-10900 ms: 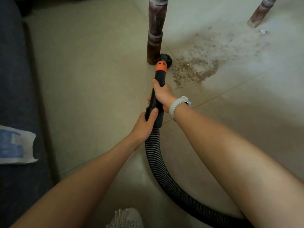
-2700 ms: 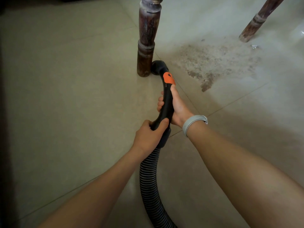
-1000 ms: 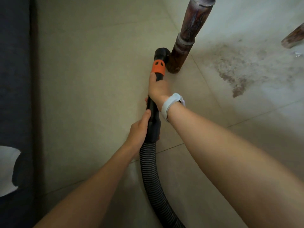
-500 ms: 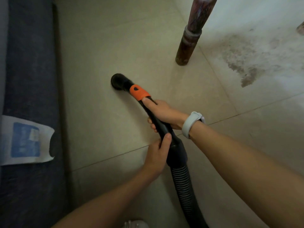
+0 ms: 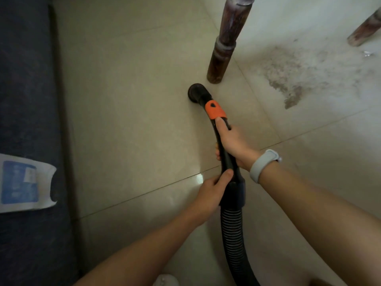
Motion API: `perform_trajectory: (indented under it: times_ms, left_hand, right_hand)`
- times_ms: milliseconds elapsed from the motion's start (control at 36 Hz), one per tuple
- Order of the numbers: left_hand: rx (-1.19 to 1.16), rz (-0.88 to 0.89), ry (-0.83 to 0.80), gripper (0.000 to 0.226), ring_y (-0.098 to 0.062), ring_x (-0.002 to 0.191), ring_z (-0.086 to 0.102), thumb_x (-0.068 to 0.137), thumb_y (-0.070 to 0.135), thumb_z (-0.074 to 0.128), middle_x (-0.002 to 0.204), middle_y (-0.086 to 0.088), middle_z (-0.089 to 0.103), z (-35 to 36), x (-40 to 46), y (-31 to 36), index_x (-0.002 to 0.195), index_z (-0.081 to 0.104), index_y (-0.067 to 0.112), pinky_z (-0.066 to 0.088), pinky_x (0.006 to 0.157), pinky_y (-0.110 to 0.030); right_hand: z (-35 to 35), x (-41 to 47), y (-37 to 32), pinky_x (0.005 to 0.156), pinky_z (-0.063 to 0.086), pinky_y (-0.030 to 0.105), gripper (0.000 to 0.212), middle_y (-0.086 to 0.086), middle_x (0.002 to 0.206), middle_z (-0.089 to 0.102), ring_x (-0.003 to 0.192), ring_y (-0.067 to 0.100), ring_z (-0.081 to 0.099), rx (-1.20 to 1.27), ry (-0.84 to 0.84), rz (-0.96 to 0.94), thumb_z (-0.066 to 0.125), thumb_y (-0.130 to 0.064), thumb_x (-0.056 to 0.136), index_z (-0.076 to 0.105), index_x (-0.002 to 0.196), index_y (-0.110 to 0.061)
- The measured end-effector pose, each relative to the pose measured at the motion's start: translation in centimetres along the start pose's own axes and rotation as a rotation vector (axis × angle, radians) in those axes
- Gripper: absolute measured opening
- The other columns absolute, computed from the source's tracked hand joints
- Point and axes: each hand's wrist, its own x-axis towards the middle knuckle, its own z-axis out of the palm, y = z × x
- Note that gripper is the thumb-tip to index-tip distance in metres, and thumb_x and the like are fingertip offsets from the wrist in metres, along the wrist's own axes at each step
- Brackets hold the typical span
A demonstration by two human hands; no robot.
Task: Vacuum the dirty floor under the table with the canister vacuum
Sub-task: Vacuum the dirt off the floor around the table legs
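Beige tiled floor (image 5: pixel 127 112), dim, blue upholstery (image 5: pixel 26 100) along the left. Swung back since half a second ago: round brush nozzle (image 5: pixel 195 93) now just beside the near table leg (image 5: pixel 224 48), no longer out toward the upholstery. Still well short of the dirt patch (image 5: pixel 292 79) under the table, so most sweeping remains. Right hand (image 5: pixel 233 141) wrapped round the wand, left hand (image 5: pixel 212 193) gripping the cuff above the ribbed hose (image 5: pixel 233 234). Canister out of frame; nozzle contact with tile probably, not certainly.
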Motion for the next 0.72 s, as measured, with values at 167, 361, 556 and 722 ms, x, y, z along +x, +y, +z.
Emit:
perform_trajectory:
  times_ms: [167, 361, 556, 722]
  left_hand:
    - [-0.076, 0.009, -0.071, 0.061, -0.023, 0.104, 0.066, 0.062, 0.069, 0.060, 0.112, -0.005, 0.070, 1.7, -0.7, 1.3, 0.105, 0.063, 0.027, 0.052, 0.095, -0.043]
    - [0.171, 0.022, -0.147, 0.025, -0.017, 0.078, 0.067, 0.094, 0.048, 0.049, 0.089, 0.000, 0.068, 3.6, -1.2, 5.1, 0.096, 0.059, 0.025, 0.056, 0.074, -0.028]
    - [0.346, 0.029, -0.178, 0.040, -0.030, 0.084, 0.067, 0.093, 0.048, 0.051, 0.102, -0.015, 0.069, 4.5, 0.6, 8.2, 0.104, 0.063, 0.011, 0.056, 0.086, -0.045]
    - [0.548, 0.025, -0.175, 0.050, -0.028, 0.090, 0.067, 0.089, 0.060, 0.051, 0.104, -0.012, 0.068, 4.3, 0.3, 7.0, 0.104, 0.060, 0.014, 0.055, 0.086, -0.042]
  right_hand:
    - [-2.7, 0.5, -0.2, 0.045, 0.047, 0.029, 0.045, 0.008, 0.065, 0.052, 0.048, 0.020, 0.053, 0.089, 0.216, 0.129, 0.040, -0.053, 0.096, 0.047, 0.083, -0.010]
    - [-8.1, -0.7, -0.5, 0.061, 0.056, 0.039, 0.057, 0.009, 0.063, 0.057, 0.052, 0.026, 0.058, 0.221, 0.343, 0.299, 0.040, -0.059, 0.094, 0.052, 0.091, -0.003]
    - [-10.0, 0.3, -1.0, 0.059, 0.053, 0.039, 0.035, 0.007, 0.059, 0.052, 0.048, 0.023, 0.054, 0.334, 0.471, 0.206, 0.053, -0.036, 0.095, 0.044, 0.074, -0.008]
    - [-10.9, -0.6, 2.6, 0.064, 0.053, 0.039, 0.039, 0.007, 0.061, 0.056, 0.049, 0.022, 0.056, 0.416, 0.482, 0.285, 0.044, -0.044, 0.097, 0.042, 0.077, -0.012]
